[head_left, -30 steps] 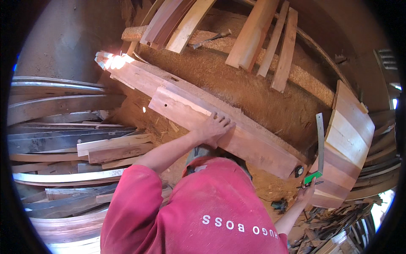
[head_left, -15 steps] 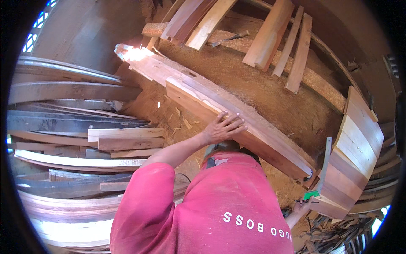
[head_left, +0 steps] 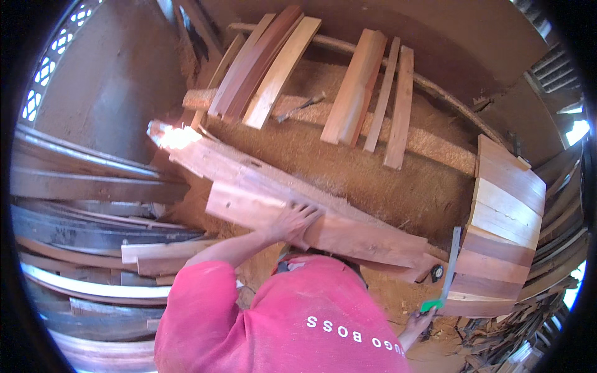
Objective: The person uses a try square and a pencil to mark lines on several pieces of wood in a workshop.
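Note:
My left hand (head_left: 293, 224) grips a reddish-brown wooden board (head_left: 367, 239), its fingers over the far edge and its thumb on the broad face. The board rests along a long, sawdust-covered timber beam (head_left: 249, 171). At the right, my right hand (head_left: 420, 323) holds a try square (head_left: 451, 267) with a green handle and a long metal blade pointing away from me. Near the board's right end sits a small round black thing (head_left: 437, 272), possibly a tape measure.
Several loose planks (head_left: 354, 87) lie across a rough log (head_left: 429, 140) at the far side. A panel of joined boards (head_left: 504, 217) stands at the right. Stacked timber (head_left: 87, 180) fills the left, and wood scraps (head_left: 516, 336) are heaped at the lower right.
The board has tipped so that its broad face shows more, with my left hand still on it. My right hand and the try square are now lower and further left in view; the view has shifted.

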Available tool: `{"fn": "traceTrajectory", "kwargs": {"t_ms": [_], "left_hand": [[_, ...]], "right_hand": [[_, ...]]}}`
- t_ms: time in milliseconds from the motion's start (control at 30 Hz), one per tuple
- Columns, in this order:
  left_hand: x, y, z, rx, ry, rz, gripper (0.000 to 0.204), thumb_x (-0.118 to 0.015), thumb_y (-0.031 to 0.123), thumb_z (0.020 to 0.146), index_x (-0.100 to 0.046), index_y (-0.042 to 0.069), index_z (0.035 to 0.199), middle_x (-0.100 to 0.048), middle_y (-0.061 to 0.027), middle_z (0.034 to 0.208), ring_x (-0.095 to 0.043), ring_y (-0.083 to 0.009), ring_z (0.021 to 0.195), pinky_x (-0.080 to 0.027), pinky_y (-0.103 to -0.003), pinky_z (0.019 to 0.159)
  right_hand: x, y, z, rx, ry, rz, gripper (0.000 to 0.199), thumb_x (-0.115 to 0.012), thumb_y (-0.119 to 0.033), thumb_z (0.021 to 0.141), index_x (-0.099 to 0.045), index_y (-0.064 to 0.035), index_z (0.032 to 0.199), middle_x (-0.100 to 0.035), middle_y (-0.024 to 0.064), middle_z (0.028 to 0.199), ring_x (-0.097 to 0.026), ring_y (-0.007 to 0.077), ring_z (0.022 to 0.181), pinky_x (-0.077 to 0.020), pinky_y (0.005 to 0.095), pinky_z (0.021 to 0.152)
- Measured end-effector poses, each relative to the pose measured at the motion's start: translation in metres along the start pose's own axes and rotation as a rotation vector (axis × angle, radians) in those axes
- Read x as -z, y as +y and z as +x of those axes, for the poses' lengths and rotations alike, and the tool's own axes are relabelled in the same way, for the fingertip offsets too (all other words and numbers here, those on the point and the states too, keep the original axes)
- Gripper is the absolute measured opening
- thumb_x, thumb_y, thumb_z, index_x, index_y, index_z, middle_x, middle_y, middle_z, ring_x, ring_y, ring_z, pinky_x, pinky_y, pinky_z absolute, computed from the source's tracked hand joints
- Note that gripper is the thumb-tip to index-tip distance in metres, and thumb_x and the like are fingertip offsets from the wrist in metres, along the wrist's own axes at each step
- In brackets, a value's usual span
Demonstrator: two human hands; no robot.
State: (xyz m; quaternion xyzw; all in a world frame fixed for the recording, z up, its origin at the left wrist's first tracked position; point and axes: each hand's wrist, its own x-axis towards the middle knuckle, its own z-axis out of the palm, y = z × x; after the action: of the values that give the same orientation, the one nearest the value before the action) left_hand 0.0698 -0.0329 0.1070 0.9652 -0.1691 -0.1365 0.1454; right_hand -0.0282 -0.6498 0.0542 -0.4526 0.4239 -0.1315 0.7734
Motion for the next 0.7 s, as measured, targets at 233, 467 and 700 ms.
{"fn": "traceTrajectory", "kwargs": {"t_ms": [233,467,700], "left_hand": [[0.028,-0.087,-0.050,0.312,0.074,-0.280,0.120,-0.092,0.059,0.047,-0.048,0.008,0.146,-0.056,-0.0139,0.137,-0.052,-0.0341,0.128,-0.038,-0.053,0.106],[0.082,-0.214,-0.021,0.721,0.371,-0.211,0.115,-0.094,0.052,0.050,-0.047,0.008,0.145,-0.056,-0.0161,0.136,-0.051,-0.0366,0.129,-0.043,-0.053,0.105],[0.125,-0.344,0.116,1.082,0.488,-0.217,0.116,-0.093,0.057,0.055,-0.044,0.010,0.149,-0.054,-0.0177,0.140,-0.049,-0.0380,0.133,-0.043,-0.059,0.106]], "right_hand": [[0.067,0.075,-0.075,-0.034,0.243,-0.041,0.029,-0.068,-0.038,0.101,-0.059,-0.0143,0.114,-0.055,-0.0009,0.085,-0.050,0.0099,0.069,-0.0409,0.0253,0.054],[-0.004,0.130,-0.149,-0.104,0.396,-0.092,0.026,-0.066,-0.037,0.102,-0.059,-0.0144,0.114,-0.056,-0.0013,0.086,-0.052,0.0099,0.071,-0.0432,0.0258,0.056],[-0.083,0.142,-0.200,-0.092,0.464,-0.119,0.024,-0.065,-0.035,0.103,-0.060,-0.0144,0.114,-0.058,-0.0016,0.087,-0.055,0.0099,0.073,-0.0456,0.0263,0.059]]}}
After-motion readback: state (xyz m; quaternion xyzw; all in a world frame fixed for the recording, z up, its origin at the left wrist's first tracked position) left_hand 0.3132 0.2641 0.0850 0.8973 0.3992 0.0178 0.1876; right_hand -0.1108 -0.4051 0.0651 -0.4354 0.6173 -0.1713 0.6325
